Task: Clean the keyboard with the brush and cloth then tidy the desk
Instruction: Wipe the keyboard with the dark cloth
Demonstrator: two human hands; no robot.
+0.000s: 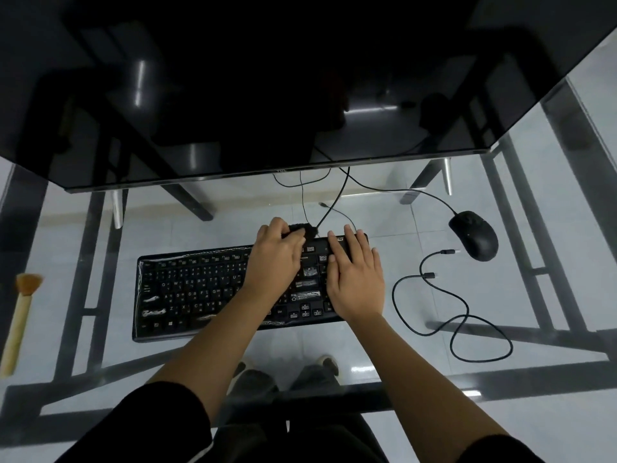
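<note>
Stretched from black sleeves (160,426); clutched black crumpled cloth (303,228) in left grip (277,259) at far edge of black plastic keyboard (197,289); rested right grip (355,279) flat, released, on keys just beside. Had tan wooden brush (20,312) lying well left of both.

Black keyboard (200,289) lies flat, dark cloth (309,228) bunched at its far edge, tan brush (20,315) well apart leftward.

Letters, "Ctrl" on keyboard (200,289) keys

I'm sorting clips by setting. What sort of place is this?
Probably a computer workstation in a home or office: a glass-topped desk carrying a large dark monitor, a black keyboard and a wired mouse.
</note>
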